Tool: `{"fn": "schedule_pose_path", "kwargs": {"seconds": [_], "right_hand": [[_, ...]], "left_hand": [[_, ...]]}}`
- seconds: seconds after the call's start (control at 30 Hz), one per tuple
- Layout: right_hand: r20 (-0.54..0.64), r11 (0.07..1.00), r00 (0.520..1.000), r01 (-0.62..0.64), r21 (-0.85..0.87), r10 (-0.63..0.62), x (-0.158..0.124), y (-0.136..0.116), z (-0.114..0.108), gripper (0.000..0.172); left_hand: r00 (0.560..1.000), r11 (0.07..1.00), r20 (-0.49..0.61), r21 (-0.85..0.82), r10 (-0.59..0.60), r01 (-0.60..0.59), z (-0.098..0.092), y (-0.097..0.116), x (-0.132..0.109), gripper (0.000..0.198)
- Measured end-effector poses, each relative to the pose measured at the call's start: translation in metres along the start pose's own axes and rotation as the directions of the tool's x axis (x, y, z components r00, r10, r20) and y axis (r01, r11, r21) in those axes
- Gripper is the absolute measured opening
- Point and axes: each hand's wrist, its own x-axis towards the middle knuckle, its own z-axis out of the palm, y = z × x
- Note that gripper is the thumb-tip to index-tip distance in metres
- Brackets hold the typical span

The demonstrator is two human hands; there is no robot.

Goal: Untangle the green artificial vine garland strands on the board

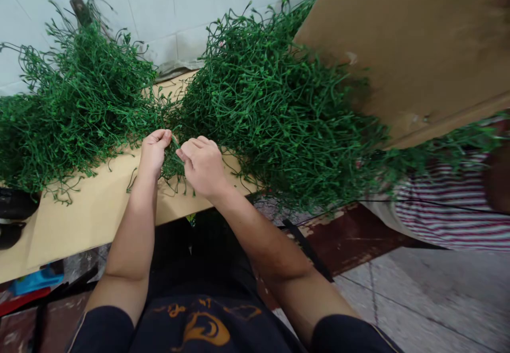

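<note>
White tiled wall (155, 2) is rising behind the pale board (87, 215). Brown cardboard sheet (418, 50) is slanting to the board's right, striped fabric (450, 209) also showing right of it. Blue item (37, 280) and red strip (24, 302) are peeking out below its left end.

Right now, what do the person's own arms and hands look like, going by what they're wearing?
The left hand and right hand are bare, with no glove or watch visible. Both arms have short, dark sleeves, each with a thin pale line. They belong to a dark shirt with an orange print on the front.
</note>
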Motion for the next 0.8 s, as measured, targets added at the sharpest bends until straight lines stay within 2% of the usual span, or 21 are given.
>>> {"fn": "schedule_pose_path", "kwargs": {"seconds": [0.13,0.2,0.3,0.4,0.5,0.63,0.8], "right_hand": [[-0.021,0.993,1.000,0.013,0.118,-0.011,-0.002,0.004,-0.006,0.029],[-0.042,0.971,0.999,0.010,0.237,0.000,-0.001,0.008,-0.010,0.030],[-0.021,0.938,0.999,-0.030,0.344,0.040,0.001,0.015,-0.014,0.031],[0.052,0.941,0.995,-0.096,0.326,0.083,0.002,0.021,-0.013,0.030],[0.077,0.945,0.989,-0.140,0.296,0.122,0.002,0.023,-0.008,0.028],[0.016,0.943,0.989,-0.143,0.301,0.145,0.002,0.020,-0.005,0.026],[-0.055,0.937,0.989,-0.110,0.331,0.135,0.003,0.019,-0.012,0.031]], "left_hand": [[0.999,1.000,-0.051,-0.026,0.013,-0.014,0.008,0.003,0.005,0.036],[0.999,0.998,0.018,-0.048,0.028,-0.027,0.009,0.007,0.004,0.035],[0.981,1.000,0.196,-0.026,0.009,-0.004,0.005,0.013,0.001,0.031],[0.948,0.998,0.318,0.055,0.024,-0.044,0.000,0.022,-0.004,0.034],[0.926,0.983,0.369,0.125,0.079,-0.134,-0.003,0.030,-0.007,0.039],[0.941,0.963,0.313,0.189,0.127,-0.192,-0.003,0.036,-0.005,0.037],[0.985,0.996,0.167,0.074,0.043,-0.056,0.000,0.039,-0.004,0.032]]}}
